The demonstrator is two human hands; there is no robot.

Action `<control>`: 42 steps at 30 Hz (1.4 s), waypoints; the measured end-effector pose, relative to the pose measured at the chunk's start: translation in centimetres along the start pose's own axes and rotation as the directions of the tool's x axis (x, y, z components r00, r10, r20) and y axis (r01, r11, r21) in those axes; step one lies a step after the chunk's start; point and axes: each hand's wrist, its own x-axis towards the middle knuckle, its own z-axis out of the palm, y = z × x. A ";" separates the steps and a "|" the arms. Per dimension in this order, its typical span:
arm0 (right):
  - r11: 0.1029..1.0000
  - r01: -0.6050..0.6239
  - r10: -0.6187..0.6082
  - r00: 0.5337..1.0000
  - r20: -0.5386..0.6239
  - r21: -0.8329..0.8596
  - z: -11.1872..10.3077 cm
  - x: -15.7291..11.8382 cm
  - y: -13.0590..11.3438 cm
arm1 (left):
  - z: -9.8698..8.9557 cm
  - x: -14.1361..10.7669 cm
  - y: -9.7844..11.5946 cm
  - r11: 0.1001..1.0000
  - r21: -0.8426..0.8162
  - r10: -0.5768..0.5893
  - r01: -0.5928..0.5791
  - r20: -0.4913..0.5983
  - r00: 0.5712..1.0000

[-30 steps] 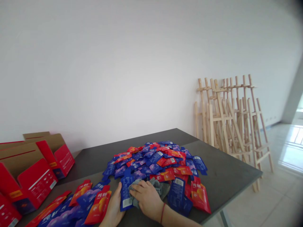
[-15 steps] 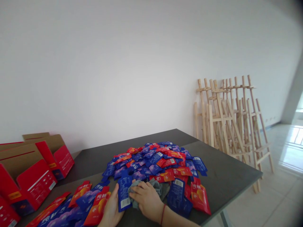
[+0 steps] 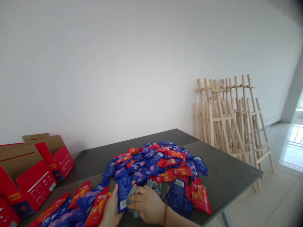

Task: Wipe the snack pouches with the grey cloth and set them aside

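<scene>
My left hand point(image 3: 112, 206) is closed on a blue pouch point(image 3: 123, 193), its printed back with the barcode turned up toward me. In my right hand point(image 3: 148, 201) is a bunched grey-green cloth point(image 3: 136, 194), pressed against or close beside the pouch's right edge. A large heap of blue and red pouches point(image 3: 155, 159) lies just beyond both hands. To the left of my left hand is a smaller group, with a red pouch point(image 3: 98, 206) nearest. Another red pouch point(image 3: 200, 196) rests to the right of my right hand.
Open red cardboard boxes point(image 3: 35, 186) stand along the table's left side. The dark table point(image 3: 227, 170) ends at the right in a bare edge. Several wooden easels point(image 3: 222, 119) lean at the white wall beyond it.
My right hand and the cloth have shifted slightly left and down along the pouch. The pouch in my left hand has tilted a little; both hands keep their hold.
</scene>
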 end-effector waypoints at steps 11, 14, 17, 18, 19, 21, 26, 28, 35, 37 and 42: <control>0.989 -0.133 0.132 0.991 -0.024 -0.064 -0.2 1.0 -0.7 | 1.2 0.1 -1.7 0.998 0.019 0.063 -0.061 -0.136 0.989; 0.999 -0.029 0.029 1.000 0.009 -0.026 -0.3 0.7 -0.7 | 1.0 0.0 -1.6 0.998 0.021 0.053 -0.051 -0.086 0.995; 0.996 0.086 -0.085 0.996 0.026 -0.008 -0.2 0.3 -0.6 | 0.9 -0.4 -1.0 1.000 0.018 0.006 -0.005 -0.054 0.999; 0.992 0.123 -0.123 0.992 0.036 -0.004 -0.1 0.2 -0.5 | 0.9 -0.5 -0.7 1.000 0.019 -0.010 0.011 -0.056 0.998; 0.988 0.153 -0.153 0.987 0.046 -0.002 -0.1 0.0 -0.5 | 0.9 -0.6 -0.3 1.000 0.022 -0.019 0.020 -0.063 0.998; 0.986 0.168 -0.168 0.984 0.063 -0.001 -0.2 -0.1 -0.3 | 0.7 -0.7 0.5 1.000 0.020 -0.012 0.013 -0.073 0.997; 0.990 -0.140 0.139 0.990 -0.023 -0.034 -0.9 0.2 0.0 | 0.6 -0.4 0.9 0.998 0.000 0.070 -0.070 -0.097 0.993; 0.990 -0.138 0.137 0.990 -0.029 -0.037 -0.9 0.5 -0.2 | 0.8 -0.3 0.4 0.997 0.012 0.071 -0.070 -0.093 0.993; 0.965 -0.239 0.232 0.970 -0.072 -0.104 0.7 1.3 -0.7 | 0.8 0.3 -0.4 0.996 0.067 0.072 -0.066 -0.107 0.992; 0.949 -0.298 0.290 0.953 -0.083 -0.107 1.0 1.4 -0.4 | 0.8 0.2 -0.3 0.988 0.135 0.080 -0.067 -0.090 0.993; 0.956 -0.278 0.277 0.961 -0.027 -0.093 1.2 1.2 -0.1 | 0.1 -0.1 1.2 0.911 0.383 0.158 -0.152 0.016 0.987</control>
